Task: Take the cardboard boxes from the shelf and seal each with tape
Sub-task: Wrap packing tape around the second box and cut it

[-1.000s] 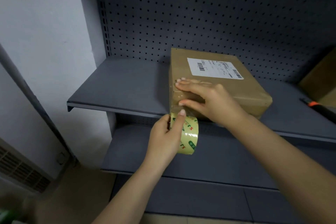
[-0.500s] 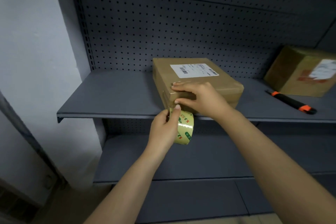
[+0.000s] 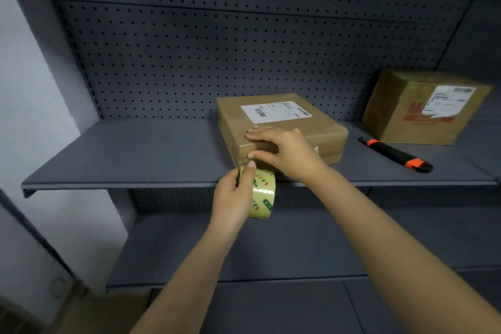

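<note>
Grip state: tape roll (image 3: 262, 192) was held closed in the left hand (image 3: 234, 198) just below the shelf (image 3: 122, 154) edge; flat cardboard box (image 3: 279, 127) was pressed at its near-left corner by the right hand (image 3: 282, 153). Sealing judged mid-strip. Next: strip to be cut, probably with the utility knife (image 3: 394, 154); second box (image 3: 423, 106) judged pending.

Flat cardboard box (image 3: 282, 127) with white shipping label, sitting near front edge of grey metal shelf (image 3: 122, 154). Right hand (image 3: 284, 153) pressed over box's near left corner. Left hand (image 3: 234, 198) just below, gripping roll of clear tape (image 3: 264, 194) at shelf's front edge. Farther right: black and orange utility knife (image 3: 394, 155), then second labelled cardboard box (image 3: 423, 106) against pegboard back panel (image 3: 217, 57).
</note>
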`<action>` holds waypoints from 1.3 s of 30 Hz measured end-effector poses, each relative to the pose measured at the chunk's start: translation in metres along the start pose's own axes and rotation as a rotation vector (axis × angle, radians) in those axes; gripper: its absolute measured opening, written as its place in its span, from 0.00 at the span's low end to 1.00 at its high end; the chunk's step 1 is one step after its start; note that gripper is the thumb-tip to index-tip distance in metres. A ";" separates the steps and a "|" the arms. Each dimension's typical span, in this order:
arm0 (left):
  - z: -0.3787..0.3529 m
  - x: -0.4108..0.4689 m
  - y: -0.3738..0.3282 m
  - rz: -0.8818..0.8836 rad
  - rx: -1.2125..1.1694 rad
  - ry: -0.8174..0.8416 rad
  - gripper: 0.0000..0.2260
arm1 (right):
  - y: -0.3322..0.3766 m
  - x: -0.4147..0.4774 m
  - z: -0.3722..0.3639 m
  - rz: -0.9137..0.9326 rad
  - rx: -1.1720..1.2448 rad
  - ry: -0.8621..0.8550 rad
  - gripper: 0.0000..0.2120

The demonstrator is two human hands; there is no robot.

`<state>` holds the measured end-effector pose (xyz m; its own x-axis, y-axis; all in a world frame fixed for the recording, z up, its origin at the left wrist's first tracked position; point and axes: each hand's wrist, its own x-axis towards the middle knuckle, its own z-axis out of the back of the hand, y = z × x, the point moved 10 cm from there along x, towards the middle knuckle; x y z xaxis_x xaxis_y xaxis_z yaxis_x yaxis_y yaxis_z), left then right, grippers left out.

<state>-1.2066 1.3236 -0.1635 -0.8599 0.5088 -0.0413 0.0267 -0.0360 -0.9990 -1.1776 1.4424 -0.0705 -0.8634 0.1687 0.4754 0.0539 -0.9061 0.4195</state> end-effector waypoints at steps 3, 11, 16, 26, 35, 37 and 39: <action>-0.021 -0.005 0.001 0.021 -0.017 -0.045 0.18 | -0.017 -0.012 0.026 0.010 0.014 -0.029 0.18; -0.041 -0.017 0.002 0.022 -0.045 -0.218 0.15 | -0.091 -0.066 0.111 0.023 -0.145 -0.238 0.08; -0.043 -0.023 -0.001 0.020 -0.011 -0.269 0.15 | -0.171 -0.107 0.153 -0.203 -0.289 -0.305 0.08; -0.046 -0.021 0.004 0.037 -0.014 -0.275 0.15 | -0.286 -0.137 0.142 -0.703 -0.517 -0.025 0.17; -0.041 -0.023 0.004 0.000 -0.018 -0.318 0.21 | -0.168 -0.106 0.166 -0.234 -0.177 -0.392 0.19; -0.038 -0.026 0.004 -0.015 -0.002 -0.344 0.19 | -0.123 -0.091 0.152 -0.096 -0.114 -0.313 0.18; -0.037 -0.028 0.004 -0.023 0.003 -0.371 0.17 | -0.083 -0.082 0.130 0.009 -0.054 -0.215 0.18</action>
<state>-1.1637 1.3408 -0.1665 -0.9865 0.1636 -0.0097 0.0047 -0.0309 -0.9995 -1.0464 1.5541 -0.0435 -0.7355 0.2340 0.6358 0.0291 -0.9267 0.3748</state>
